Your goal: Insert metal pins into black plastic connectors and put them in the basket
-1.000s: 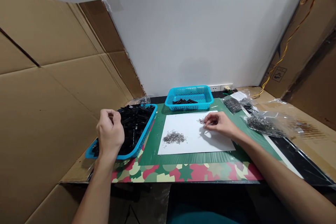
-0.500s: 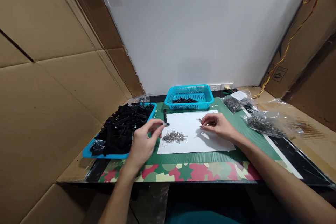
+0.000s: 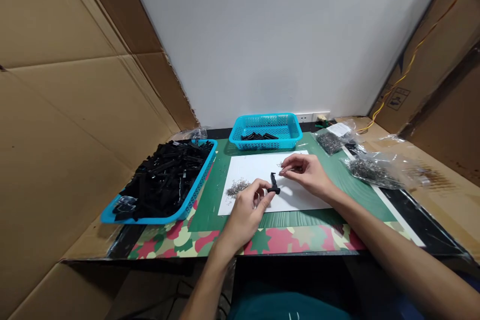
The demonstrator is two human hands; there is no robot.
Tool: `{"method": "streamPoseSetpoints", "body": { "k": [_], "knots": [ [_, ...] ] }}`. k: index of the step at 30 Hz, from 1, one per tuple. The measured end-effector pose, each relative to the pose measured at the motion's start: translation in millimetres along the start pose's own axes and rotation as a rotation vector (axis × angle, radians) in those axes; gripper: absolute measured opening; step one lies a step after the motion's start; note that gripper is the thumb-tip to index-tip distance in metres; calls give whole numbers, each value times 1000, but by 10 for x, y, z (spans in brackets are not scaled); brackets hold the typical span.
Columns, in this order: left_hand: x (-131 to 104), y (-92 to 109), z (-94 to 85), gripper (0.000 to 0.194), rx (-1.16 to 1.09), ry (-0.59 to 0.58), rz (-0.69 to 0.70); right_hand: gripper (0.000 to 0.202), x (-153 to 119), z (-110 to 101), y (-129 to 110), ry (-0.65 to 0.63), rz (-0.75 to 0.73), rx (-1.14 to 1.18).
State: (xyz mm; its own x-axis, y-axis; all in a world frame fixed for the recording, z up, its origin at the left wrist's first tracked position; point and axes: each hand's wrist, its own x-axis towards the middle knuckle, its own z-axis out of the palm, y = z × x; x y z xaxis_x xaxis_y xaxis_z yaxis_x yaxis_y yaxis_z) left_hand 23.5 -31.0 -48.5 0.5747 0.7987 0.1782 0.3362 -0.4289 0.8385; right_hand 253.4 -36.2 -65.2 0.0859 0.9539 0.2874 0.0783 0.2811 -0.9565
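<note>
Over the white sheet (image 3: 247,162), my left hand (image 3: 247,210) pinches a black plastic part (image 3: 274,186) by its wide lower end, its narrow hooked arm pointing up. My right hand (image 3: 305,175) is closed around a thin metal tool (image 3: 285,172) that looks like tweezers, mostly hidden by the fingers. The tool's tip is close to the black part; whether they touch I cannot tell. A pile of small metal pieces (image 3: 237,187), like tiny springs, lies on the sheet left of my left hand. A few more small pieces (image 3: 279,164) lie beside my right fingertips.
A blue basket (image 3: 202,180) heaped with black plastic parts (image 3: 161,175) stands at left. Another blue basket (image 3: 266,119) at the back holds several black parts. Two plastic bags of small metal pieces (image 3: 330,141) (image 3: 367,172) lie at right. Cardboard walls (image 3: 75,110) flank the table.
My left hand has moved right with the black part, from above the left of the sheet to near my right hand. My right hand has shifted only slightly. The camera view has tilted a little.
</note>
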Motion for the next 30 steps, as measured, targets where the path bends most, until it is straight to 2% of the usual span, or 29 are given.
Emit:
{"method": "streamPoseSetpoints", "body": {
  "k": [3,7,11,16,20,23,26,30],
  "knots": [
    [-5,3,9,18,73,-42,18,20,8,-18,37,-37,12,-63],
    [-6,-12,9,11,13,-30,-6,16,20,-48,68,-61,7,-144],
    [19,-20,15,13,-23,-11,-1,13,29,-60,63,-58,-6,-159],
    [51,-34,21,27,73,-149,104,13,52,-73,63,-42,-19,-167],
    [80,-51,14,26,141,-136,85,14,105,-94,64,2,-44,-144],
    [135,-88,-8,28,184,-103,81,11,168,-135,58,-20,-69,-128],
    [199,-169,-13,31,182,-98,105,16,208,-189,58,-164,-64,-130],
    [217,-230,10,29,202,-77,113,14,193,-227,36,-192,-63,-245]
  ]
}}
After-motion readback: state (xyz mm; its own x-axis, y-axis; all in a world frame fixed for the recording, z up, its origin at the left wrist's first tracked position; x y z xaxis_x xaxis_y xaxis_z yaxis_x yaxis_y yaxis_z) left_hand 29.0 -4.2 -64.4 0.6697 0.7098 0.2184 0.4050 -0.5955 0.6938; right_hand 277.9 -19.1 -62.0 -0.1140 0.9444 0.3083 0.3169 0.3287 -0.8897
